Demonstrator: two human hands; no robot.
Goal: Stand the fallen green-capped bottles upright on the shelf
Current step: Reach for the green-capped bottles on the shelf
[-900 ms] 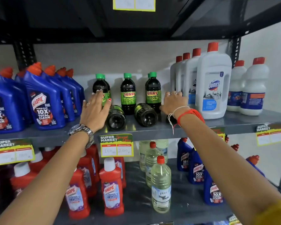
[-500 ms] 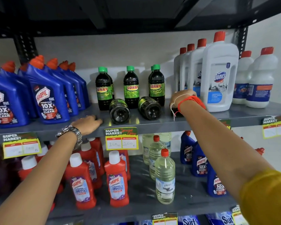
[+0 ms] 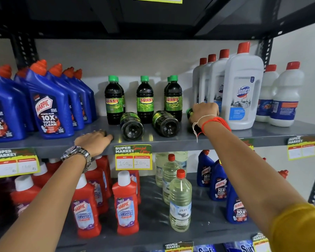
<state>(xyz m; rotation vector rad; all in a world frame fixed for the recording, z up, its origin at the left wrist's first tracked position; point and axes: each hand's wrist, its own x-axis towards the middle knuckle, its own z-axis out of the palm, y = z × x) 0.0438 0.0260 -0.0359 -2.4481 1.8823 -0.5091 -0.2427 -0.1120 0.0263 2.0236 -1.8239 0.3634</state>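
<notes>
- Two fallen bottles (image 3: 131, 126) (image 3: 166, 123) lie on the shelf (image 3: 171, 140), bases outward, before upright ones (image 3: 145, 100)
- Right hand (image 3: 205, 110) closed on a third bottle (image 3: 189, 112); left hand (image 3: 94, 142) flat, holding nothing
- Likely full, heavy, smooth, prone to rolling; grip mid-body

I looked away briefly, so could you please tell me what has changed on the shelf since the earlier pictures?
The left hand dropped from the upright dark green-capped bottles to rest flat on the grey metal shelf edge. The right hand closed over a third fallen bottle beside the white Domex jug. The two fallen dark bottles lie as before.
</notes>
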